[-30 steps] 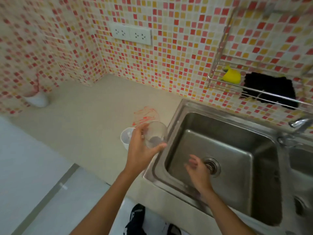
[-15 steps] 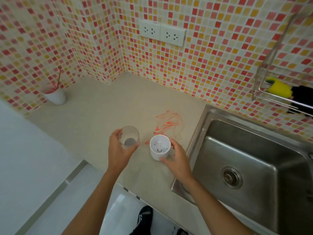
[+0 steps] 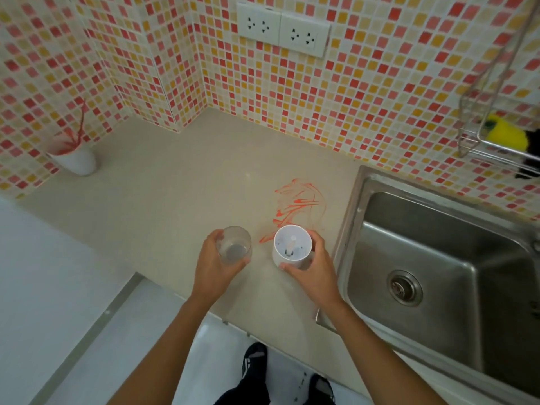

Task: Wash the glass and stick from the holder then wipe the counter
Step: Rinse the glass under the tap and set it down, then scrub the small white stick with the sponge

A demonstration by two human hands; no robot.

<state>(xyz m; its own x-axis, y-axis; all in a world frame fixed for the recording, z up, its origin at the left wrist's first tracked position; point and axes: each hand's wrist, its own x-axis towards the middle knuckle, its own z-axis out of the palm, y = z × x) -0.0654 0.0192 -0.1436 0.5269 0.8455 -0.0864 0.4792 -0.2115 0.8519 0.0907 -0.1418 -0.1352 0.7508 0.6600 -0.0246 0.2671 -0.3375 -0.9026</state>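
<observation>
Centre frame: left hand (image 3: 214, 266) grip curled round the clear glass (image 3: 235, 248), held just above the desk (image 3: 163, 200). Right hand (image 3: 311, 268) grip wraps the white holder (image 3: 292, 249), stick (image 3: 291, 242) upright inside. Red smear (image 3: 298, 206) behind the holder unwiped. Sink (image 3: 438, 258) right. Judged: stick wash and wiping remain.

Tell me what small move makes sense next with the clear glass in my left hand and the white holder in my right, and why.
Probably lower the glass into the holder. The left hand holds the glass just beside it, the right hand grips the holder steady on the counter, and its inside looks free.
</observation>
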